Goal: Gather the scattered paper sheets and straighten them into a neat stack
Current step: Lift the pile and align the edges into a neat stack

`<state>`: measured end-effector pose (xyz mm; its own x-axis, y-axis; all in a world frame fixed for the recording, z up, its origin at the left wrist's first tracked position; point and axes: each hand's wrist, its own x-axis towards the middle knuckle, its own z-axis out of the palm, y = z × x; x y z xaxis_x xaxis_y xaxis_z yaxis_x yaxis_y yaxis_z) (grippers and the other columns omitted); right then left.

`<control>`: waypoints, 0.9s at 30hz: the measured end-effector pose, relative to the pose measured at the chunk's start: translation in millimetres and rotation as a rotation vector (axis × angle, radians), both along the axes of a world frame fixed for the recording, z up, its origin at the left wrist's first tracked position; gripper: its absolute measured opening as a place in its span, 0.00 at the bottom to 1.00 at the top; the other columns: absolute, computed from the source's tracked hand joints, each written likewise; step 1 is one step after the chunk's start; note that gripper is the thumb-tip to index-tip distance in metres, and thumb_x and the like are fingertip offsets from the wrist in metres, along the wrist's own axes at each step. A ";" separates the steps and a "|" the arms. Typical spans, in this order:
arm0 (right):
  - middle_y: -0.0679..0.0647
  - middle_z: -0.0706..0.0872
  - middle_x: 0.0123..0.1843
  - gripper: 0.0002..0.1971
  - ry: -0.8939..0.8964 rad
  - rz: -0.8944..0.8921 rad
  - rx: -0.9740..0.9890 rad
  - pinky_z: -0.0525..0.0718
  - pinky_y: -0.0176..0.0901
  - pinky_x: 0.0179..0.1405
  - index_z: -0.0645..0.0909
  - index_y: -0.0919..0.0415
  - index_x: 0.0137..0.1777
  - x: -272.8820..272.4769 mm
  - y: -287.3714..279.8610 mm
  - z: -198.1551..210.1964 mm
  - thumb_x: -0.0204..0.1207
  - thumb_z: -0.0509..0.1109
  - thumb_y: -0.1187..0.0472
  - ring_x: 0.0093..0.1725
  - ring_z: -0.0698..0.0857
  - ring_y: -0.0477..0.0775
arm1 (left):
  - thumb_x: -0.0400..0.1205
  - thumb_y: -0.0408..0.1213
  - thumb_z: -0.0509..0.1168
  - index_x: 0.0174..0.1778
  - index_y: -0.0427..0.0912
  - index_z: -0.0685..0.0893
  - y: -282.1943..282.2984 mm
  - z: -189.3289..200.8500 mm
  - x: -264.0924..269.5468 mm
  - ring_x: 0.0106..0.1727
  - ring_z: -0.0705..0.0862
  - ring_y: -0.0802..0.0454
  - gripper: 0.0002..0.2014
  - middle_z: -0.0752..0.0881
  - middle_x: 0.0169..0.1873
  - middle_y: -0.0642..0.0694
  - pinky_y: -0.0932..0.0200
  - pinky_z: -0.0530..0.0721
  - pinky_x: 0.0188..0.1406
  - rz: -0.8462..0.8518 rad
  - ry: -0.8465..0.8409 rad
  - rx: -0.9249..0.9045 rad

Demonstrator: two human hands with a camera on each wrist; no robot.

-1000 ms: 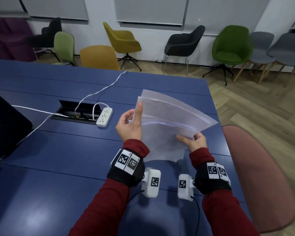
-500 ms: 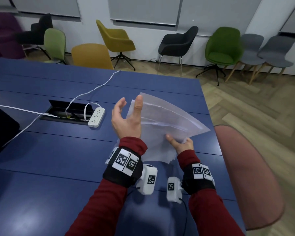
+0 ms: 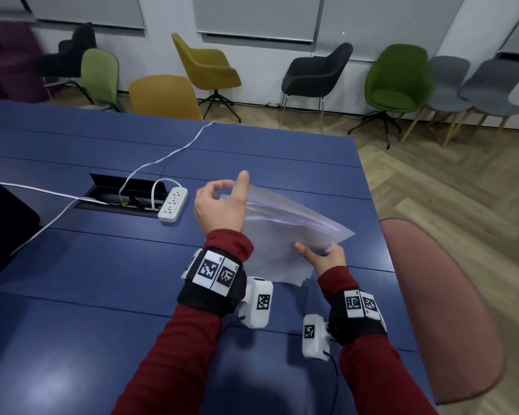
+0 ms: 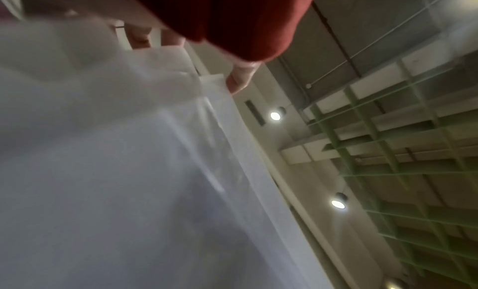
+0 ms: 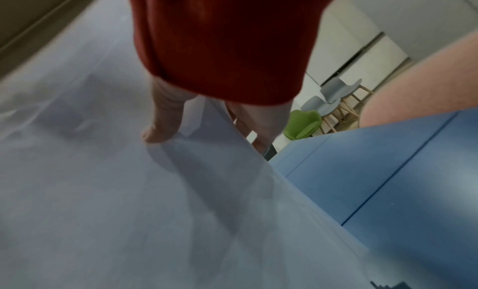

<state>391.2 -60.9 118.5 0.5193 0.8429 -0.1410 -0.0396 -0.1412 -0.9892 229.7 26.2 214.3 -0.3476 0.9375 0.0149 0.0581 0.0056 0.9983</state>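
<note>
A stack of white paper sheets [image 3: 282, 223] hangs tilted above the blue table [image 3: 102, 265], its edges still slightly fanned. My left hand [image 3: 219, 205] is at the stack's upper left corner, thumb raised along the edge and fingers curled round the corner. In the left wrist view the sheets [image 4: 103, 170] fill the left side, with a fingertip [image 4: 238, 82] at their edge. My right hand [image 3: 324, 256] pinches the lower right edge. The right wrist view shows its thumb [image 5: 157, 129] pressed on the sheets [image 5: 129, 191].
A white power strip [image 3: 173, 203] lies beside an open cable hatch [image 3: 117, 193], left of the hands, with white cords running across the table. A dark object [image 3: 3, 229] sits at the far left. A pink chair [image 3: 447, 310] stands at the table's right edge.
The stack has been lowered and tilted flatter. My left hand's spread fingers have curled in at the top corner. My right hand keeps its pinch on the lower edge.
</note>
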 end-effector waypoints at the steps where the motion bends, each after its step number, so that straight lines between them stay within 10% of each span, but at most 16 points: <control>1: 0.49 0.87 0.38 0.08 0.011 -0.004 0.015 0.85 0.34 0.39 0.83 0.59 0.42 1.3 0.0 -1.3 0.67 0.78 0.70 0.29 0.86 0.31 | 0.68 0.56 0.71 0.29 0.55 0.80 3.9 -7.2 -4.4 0.51 0.82 0.50 0.11 0.87 0.48 0.48 0.49 0.79 0.64 0.011 -0.007 -0.008; 5: 0.47 0.86 0.38 0.04 0.025 -0.022 0.046 0.83 0.32 0.40 0.85 0.64 0.46 -1.6 1.5 -1.1 0.73 0.73 0.69 0.28 0.85 0.29 | 0.77 0.46 0.67 0.35 0.47 0.85 12.6 -32.2 -20.7 0.46 0.82 0.52 0.09 0.86 0.42 0.48 0.46 0.80 0.68 -0.110 -0.131 -0.066; 10: 0.34 0.85 0.20 0.08 0.012 -0.086 0.153 0.79 0.17 0.27 0.82 0.57 0.38 2.0 2.8 15.3 0.76 0.69 0.68 0.23 0.82 0.26 | 0.73 0.63 0.63 0.52 0.42 0.85 3.6 -40.0 -30.8 0.53 0.85 0.49 0.27 0.87 0.48 0.49 0.50 0.81 0.64 -0.345 -0.297 0.074; 14: 0.40 0.89 0.35 0.06 0.005 -0.013 0.189 0.84 0.24 0.41 0.83 0.59 0.45 8.0 -7.5 8.4 0.77 0.68 0.70 0.33 0.86 0.30 | 0.66 0.62 0.72 0.43 0.49 0.85 -13.3 -56.3 -28.6 0.50 0.87 0.48 0.21 0.89 0.46 0.48 0.45 0.83 0.61 -0.349 -0.266 0.025; 17: 0.51 0.84 0.49 0.25 0.033 0.093 0.110 0.82 0.25 0.47 0.74 0.60 0.60 9.2 -18.6 -13.3 0.71 0.59 0.86 0.45 0.86 0.43 | 0.67 0.55 0.76 0.35 0.48 0.82 -26.8 -70.1 -22.3 0.35 0.84 0.62 0.16 0.86 0.35 0.53 0.56 0.81 0.47 -0.337 -0.218 -0.090; 21: 0.52 0.84 0.35 0.25 0.120 0.014 0.051 0.80 0.28 0.28 0.72 0.58 0.44 22.5 -22.8 -15.6 0.57 0.58 0.87 0.34 0.81 0.49 | 0.61 0.53 0.80 0.46 0.47 0.86 -34.4 -64.9 -13.3 0.44 0.88 0.61 0.22 0.90 0.43 0.53 0.64 0.85 0.48 -0.394 -0.060 -0.006; 27: 0.45 0.88 0.36 0.12 0.032 0.036 0.046 0.84 0.27 0.45 0.80 0.59 0.46 42.6 -35.7 -19.5 0.74 0.66 0.78 0.36 0.87 0.35 | 0.64 0.46 0.81 0.47 0.39 0.86 -18.5 -61.8 -24.5 0.45 0.87 0.53 0.21 0.91 0.46 0.45 0.57 0.86 0.51 -0.405 -0.033 0.014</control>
